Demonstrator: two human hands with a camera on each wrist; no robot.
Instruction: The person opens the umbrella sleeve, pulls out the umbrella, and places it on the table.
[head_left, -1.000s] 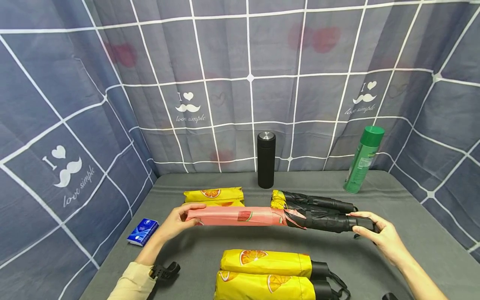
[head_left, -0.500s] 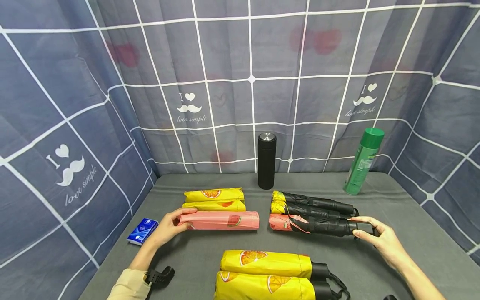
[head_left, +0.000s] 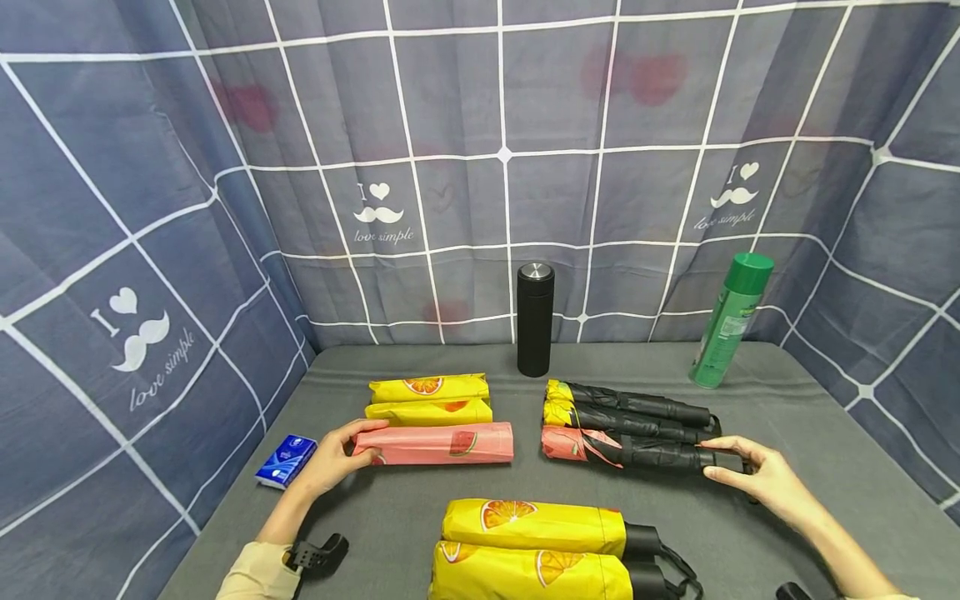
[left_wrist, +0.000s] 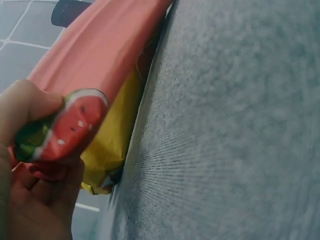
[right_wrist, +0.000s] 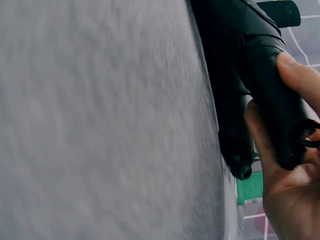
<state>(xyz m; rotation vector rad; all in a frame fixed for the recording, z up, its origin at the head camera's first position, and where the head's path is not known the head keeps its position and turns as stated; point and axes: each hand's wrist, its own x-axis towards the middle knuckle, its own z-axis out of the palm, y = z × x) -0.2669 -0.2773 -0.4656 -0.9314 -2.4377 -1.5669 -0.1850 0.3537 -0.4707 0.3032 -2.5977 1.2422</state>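
My left hand (head_left: pixel 333 460) pinches the left end of a pink umbrella sleeve (head_left: pixel 427 444) with watermelon prints. In the left wrist view, thumb and fingers close around the end of the sleeve (left_wrist: pixel 95 60). My right hand (head_left: pixel 765 479) holds the black handle end of a folded umbrella (head_left: pixel 652 454), whose pink tip points left towards the sleeve. A gap separates sleeve and umbrella. Behind the pink sleeve lie two yellow sleeves (head_left: pixel 427 388) with orange prints. Two black folded umbrellas (head_left: pixel 637 402) with yellow tips lie behind the held one.
Two yellow sleeved umbrellas (head_left: pixel 536 529) lie side by side at the front of the grey table (head_left: pixel 360 533). A black flask (head_left: pixel 534 325) stands at the back, a green spray can (head_left: pixel 727 325) at the back right. A blue tissue pack (head_left: pixel 287 461) lies far left.
The pink sleeve has come off the umbrella and moved left with my left hand. Both have come down beside the yellow sleeves and umbrellas, leaving a gap between them.
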